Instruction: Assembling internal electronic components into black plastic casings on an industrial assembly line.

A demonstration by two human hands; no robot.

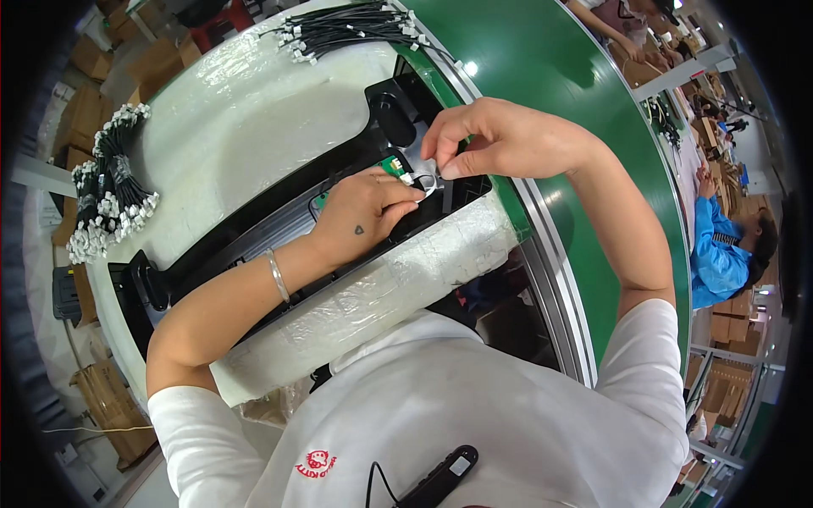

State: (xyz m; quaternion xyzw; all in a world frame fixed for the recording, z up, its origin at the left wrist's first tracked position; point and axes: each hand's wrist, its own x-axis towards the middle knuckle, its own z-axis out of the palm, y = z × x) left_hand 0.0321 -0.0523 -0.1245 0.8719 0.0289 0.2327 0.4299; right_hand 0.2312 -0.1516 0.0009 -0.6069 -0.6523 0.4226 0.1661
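A long black plastic housing (389,123) lies across the foam in front of me, with a small green circuit board (393,164) set into it. My left hand (360,212) rests over the housing, its fingertips closed on a looped white cable (430,187) beside the board's white connectors. Just right of that loop, my right hand (512,140) is raised over the housing's right end. Its thumb and index finger come together in a pinch; what sits between them is too small to make out.
Plastic-wrapped white foam (381,288) supports the housing on the near side. A bundle of black cables with white plugs (356,32) lies at the back, another (114,186) at the left. A green conveyor belt (542,68) with metal rails runs along the right. A co-worker in blue (720,254) sits beyond it.
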